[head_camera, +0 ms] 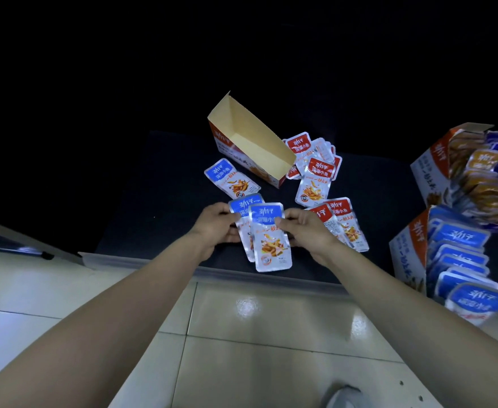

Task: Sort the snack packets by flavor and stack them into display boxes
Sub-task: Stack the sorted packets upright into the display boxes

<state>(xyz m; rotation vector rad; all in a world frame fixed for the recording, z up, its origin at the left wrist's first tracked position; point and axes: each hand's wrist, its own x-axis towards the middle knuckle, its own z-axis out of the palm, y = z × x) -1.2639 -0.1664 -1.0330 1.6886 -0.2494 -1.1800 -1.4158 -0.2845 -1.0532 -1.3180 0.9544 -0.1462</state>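
Observation:
My left hand (217,225) grips a blue-topped snack packet (243,206) by its left edge. My right hand (303,228) pinches a second blue-topped packet (271,240) that overlaps the first, just above the black table's near edge. A third blue packet (230,179) lies flat further back. Several red-topped packets (315,166) lie in a loose pile to the right, with two more red packets (345,222) beside my right hand. An empty display box (250,142) stands open behind the packets.
At the right edge, a display box (412,248) holds a row of blue packets (460,254), and another box (430,175) behind it holds orange and blue packets. The black table (159,187) ends at a pale rim (141,262); tiled floor (271,334) lies below.

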